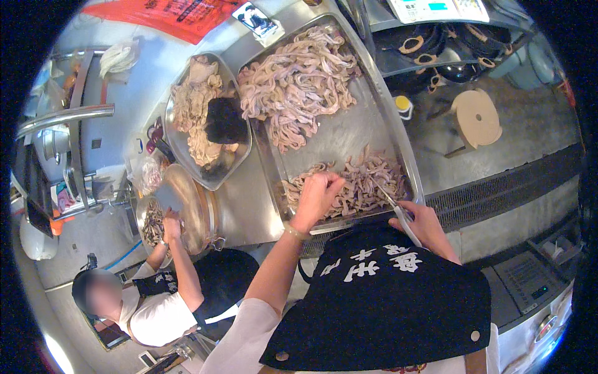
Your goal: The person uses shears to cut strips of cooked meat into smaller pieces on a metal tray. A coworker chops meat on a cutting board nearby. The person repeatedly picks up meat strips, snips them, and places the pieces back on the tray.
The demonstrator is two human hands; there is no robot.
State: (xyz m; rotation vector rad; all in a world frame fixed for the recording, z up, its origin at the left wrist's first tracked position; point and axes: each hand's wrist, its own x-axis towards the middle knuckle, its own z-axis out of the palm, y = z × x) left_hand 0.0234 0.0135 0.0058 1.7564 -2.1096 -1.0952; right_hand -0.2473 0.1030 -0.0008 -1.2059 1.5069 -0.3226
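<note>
A large metal tray (399, 126) lies before me. Long pale strips of intestine-like meat (303, 79) are heaped in its far part, and short cut pieces (369, 187) lie at the near end. My left hand (320, 196) is over the cut pieces with its fingers curled; whether it pinches a piece cannot be told. My right hand (420, 222) grips scissors (402, 219) by the handles at the tray's near right corner, their blades pointing into the cut pieces. A smaller clear-walled tub (224, 175) to the left of the tray holds more pale meat and something black.
At left a co-worker (159, 308) has a hand over a bowl of cut pieces beside a large round metal vessel (187, 205). A phone (254, 21) and a red plastic bag (173, 16) are beyond the tray. A round-topped stool (476, 117) stands on the floor at right.
</note>
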